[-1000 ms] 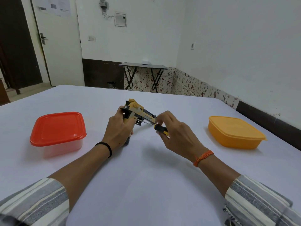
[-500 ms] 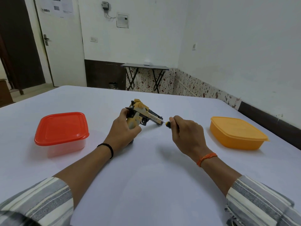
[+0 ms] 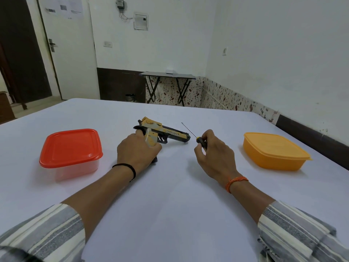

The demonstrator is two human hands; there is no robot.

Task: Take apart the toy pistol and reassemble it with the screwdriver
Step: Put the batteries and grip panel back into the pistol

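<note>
Toy pistol [image 3: 162, 132] near mid-tabletop [image 3: 170, 186], tan and black, barrel pointing right, gripped at the handle by the left hand [image 3: 137, 152] with fingers curled round it. Just right of the muzzle, apart from it — screwdriver [image 3: 190, 131], thin shaft angled up and away, dark handle pinched in the curled fingers of the right hand [image 3: 213, 154]. Further out: red-lidded clear container [image 3: 70, 148] at left, orange container [image 3: 273, 151] at right — both closed, well apart from the hands.
</note>
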